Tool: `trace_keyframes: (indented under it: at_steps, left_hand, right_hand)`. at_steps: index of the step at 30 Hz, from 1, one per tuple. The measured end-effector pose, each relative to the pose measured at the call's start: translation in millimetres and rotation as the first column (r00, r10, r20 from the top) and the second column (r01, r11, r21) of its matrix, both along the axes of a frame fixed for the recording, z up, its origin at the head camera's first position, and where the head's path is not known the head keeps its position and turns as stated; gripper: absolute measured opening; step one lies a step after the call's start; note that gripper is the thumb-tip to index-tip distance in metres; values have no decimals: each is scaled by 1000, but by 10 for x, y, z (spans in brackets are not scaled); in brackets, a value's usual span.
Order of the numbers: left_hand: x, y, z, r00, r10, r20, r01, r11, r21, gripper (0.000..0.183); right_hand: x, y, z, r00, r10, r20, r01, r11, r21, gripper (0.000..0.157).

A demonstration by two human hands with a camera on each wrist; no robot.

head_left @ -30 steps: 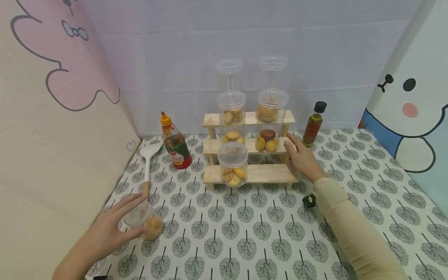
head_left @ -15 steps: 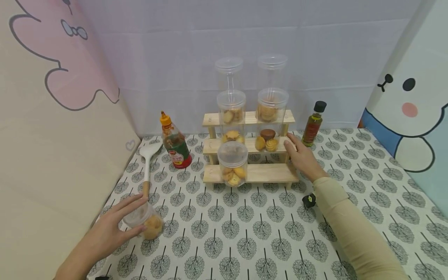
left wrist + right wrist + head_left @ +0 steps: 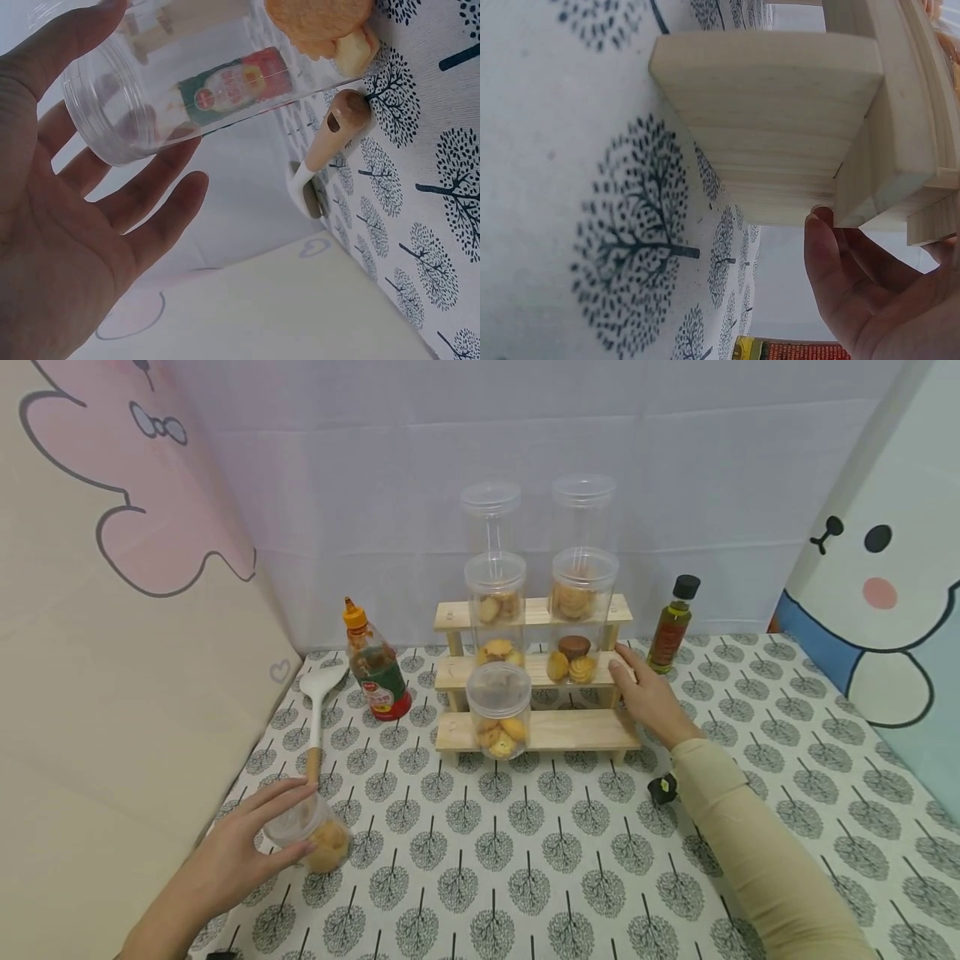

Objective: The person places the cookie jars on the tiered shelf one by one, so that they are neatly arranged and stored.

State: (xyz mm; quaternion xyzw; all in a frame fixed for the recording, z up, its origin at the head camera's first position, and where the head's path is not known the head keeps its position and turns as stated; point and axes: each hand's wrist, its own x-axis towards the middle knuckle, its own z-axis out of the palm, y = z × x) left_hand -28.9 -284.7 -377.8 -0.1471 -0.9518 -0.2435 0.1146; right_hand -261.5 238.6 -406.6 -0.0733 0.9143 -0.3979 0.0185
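At the lower left my left hand [image 3: 236, 847] holds a clear lidded jar [image 3: 330, 847] of cookies that stands on the table. In the left wrist view the thumb and fingers curve round the lid end of the jar [image 3: 172, 82]. My right hand [image 3: 652, 697] grips the right end of the middle step of a three-tier wooden stand [image 3: 570, 731]; the right wrist view shows its fingertips at the plank's underside. On the bottom step, at the left, sits a jar of cookies [image 3: 500, 735]. Further jars stand on the upper steps, some with cookies in them.
A red sauce bottle [image 3: 381, 681] with a yellow cap stands left of the stand. Beside it lies a white spatula [image 3: 317, 710] with a wooden handle. An oil bottle [image 3: 670, 631] is behind my right hand. A small black object [image 3: 662, 789] lies near the right sleeve.
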Motion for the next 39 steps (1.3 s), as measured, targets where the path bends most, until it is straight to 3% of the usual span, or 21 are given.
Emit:
trace_keyframes:
  at_steps: [10, 16, 23, 34, 39]
  left_hand:
    - [-29, 95, 57, 1000, 10, 7, -10, 999, -48, 63]
    - [-93, 174, 98, 998, -49, -38, 46, 996, -77, 66]
    - [-294, 335, 199, 991, -133, 1, 133, 989, -62, 66]
    - [-691, 852, 413, 959, -278, 53, 281, 957, -69, 64]
    - [-799, 1142, 561, 923, -380, 66, 384, 921, -63, 65]
  right_hand:
    - [-4, -2, -3, 1000, 2, -9, -2, 1000, -5, 71]
    - [-6, -16, -2, 1000, 7, 1, -7, 1000, 1, 71]
    - [-6, -8, 11, 1000, 5, 8, -5, 1000, 0, 71]
    - [12, -1, 14, 1000, 7, 23, -7, 1000, 0, 71]
    - [4, 7, 34, 1000, 13, 24, -13, 1000, -5, 71]
